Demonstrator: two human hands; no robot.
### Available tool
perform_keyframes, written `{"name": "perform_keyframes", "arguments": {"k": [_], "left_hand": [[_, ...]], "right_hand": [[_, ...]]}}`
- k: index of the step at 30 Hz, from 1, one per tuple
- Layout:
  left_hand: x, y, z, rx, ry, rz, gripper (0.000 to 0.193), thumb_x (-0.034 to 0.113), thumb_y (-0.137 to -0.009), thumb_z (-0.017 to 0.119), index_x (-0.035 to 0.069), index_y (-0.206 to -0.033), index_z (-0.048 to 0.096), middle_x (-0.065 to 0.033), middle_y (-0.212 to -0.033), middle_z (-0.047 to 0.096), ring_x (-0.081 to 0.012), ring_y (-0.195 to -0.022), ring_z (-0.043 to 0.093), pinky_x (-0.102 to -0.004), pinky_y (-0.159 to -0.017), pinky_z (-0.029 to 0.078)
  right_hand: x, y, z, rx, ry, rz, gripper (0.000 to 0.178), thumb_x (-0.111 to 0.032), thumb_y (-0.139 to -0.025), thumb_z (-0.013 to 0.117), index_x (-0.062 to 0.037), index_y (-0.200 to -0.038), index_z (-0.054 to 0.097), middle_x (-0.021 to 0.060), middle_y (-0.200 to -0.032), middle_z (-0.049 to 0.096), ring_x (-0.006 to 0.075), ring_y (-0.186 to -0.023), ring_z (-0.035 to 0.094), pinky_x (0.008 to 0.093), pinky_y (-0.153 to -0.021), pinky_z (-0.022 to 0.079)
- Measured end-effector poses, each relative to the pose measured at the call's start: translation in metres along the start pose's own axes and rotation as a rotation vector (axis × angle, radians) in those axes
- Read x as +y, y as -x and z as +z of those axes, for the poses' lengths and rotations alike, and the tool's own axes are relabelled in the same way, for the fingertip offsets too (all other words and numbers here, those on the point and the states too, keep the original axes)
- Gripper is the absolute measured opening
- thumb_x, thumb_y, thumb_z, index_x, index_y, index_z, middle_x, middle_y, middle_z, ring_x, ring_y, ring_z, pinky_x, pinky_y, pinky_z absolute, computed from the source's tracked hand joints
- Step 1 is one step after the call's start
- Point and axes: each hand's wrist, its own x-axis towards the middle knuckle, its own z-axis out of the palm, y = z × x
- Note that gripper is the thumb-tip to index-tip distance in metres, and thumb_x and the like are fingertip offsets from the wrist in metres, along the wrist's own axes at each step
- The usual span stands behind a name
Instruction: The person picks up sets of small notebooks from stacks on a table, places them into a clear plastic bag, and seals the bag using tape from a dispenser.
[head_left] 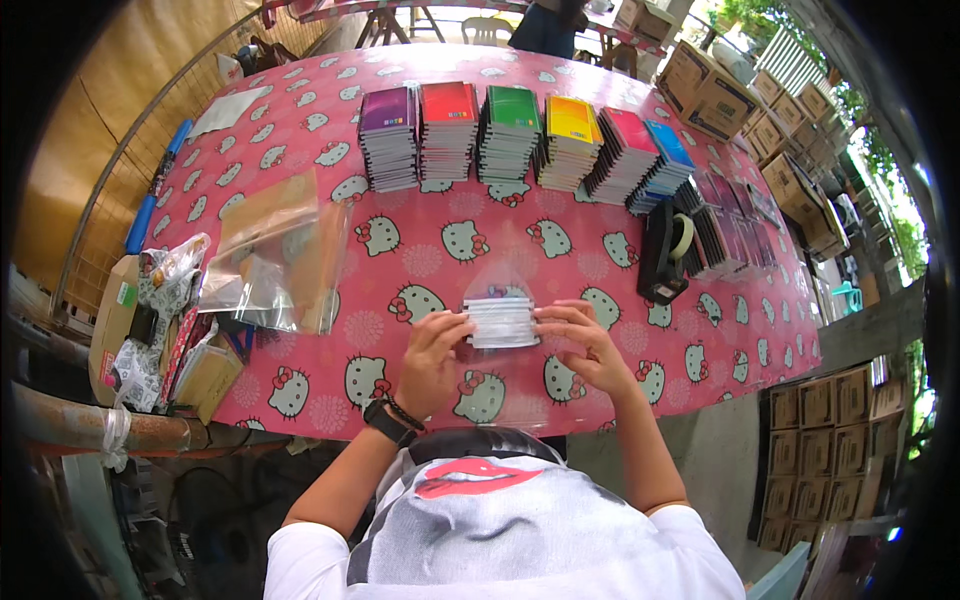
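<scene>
A small stack of notebooks (502, 323), its white page edges facing up, stands on the pink patterned tablecloth (540, 390) right in front of me. Clear plastic seems to lie around and beyond it, though its outline is faint. My left hand (432, 358), with a dark band on the wrist, grips the stack's left end with its fingertips. At the right end, the fingers of my right hand (588, 348) press against the stack. Farther back stand tall notebook piles in a row: purple (388, 140), red (448, 130), green (509, 135), yellow (569, 143), pink (622, 155) and blue (662, 165).
A black tape dispenser (662, 255) sits at the right, beside more dark purple notebooks (730, 225). Clear plastic bags (275, 265) lie at the left, near a cluttered box (115, 330). Cardboard cartons (708, 92) rest at the far right. Someone stands beyond the table.
</scene>
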Motion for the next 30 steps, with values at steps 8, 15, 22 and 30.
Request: {"name": "perform_keyframes", "arguments": {"k": [8,15,22,30], "left_hand": [[-0.005,0.005,-0.003,-0.224,-0.031,0.01,0.058,-0.002,-0.07,0.052,0.005,-0.126,0.048,-0.0113,-0.134,0.044,-0.029,-0.127,0.036,-0.041,-0.103,0.026],[0.01,-0.034,-0.007,-0.217,-0.058,0.163,0.044,0.008,-0.069,0.064,0.011,-0.112,0.056,-0.0101,-0.122,0.052,-0.0293,-0.121,0.041,-0.0439,-0.1,0.029],[0.008,-0.031,-0.035,0.158,0.204,-0.118,0.022,0.006,-0.073,0.059,0.009,-0.095,0.06,-0.0106,-0.107,0.058,-0.0308,-0.1,0.054,-0.0437,-0.088,0.041],[-0.011,-0.011,-0.024,-0.445,-0.052,-0.007,0.069,0.003,-0.064,0.059,0.018,-0.13,0.047,-0.0044,-0.14,0.039,-0.0291,-0.133,0.026,-0.0464,-0.104,0.023]], "right_hand": [[0.003,-0.01,0.005,-0.133,0.081,-0.081,0.06,-0.008,-0.052,0.058,-0.0132,-0.112,0.063,0.0035,-0.136,0.047,0.029,-0.126,0.032,0.0407,-0.105,0.023],[0.005,-0.019,0.011,-0.166,-0.013,-0.094,0.068,-0.006,-0.051,0.06,-0.0202,-0.117,0.061,0.001,-0.138,0.043,0.0319,-0.126,0.031,0.045,-0.104,0.022],[-0.005,-0.015,0.01,-0.279,0.133,-0.027,0.075,-0.008,-0.048,0.06,-0.0242,-0.121,0.059,0.0062,-0.144,0.034,0.0369,-0.131,0.023,0.0489,-0.106,0.019],[-0.009,-0.02,0.005,-0.378,0.256,-0.053,0.076,-0.009,-0.053,0.07,-0.0364,-0.123,0.056,0.0011,-0.148,0.027,0.0399,-0.135,0.014,0.0554,-0.104,0.018]]}}
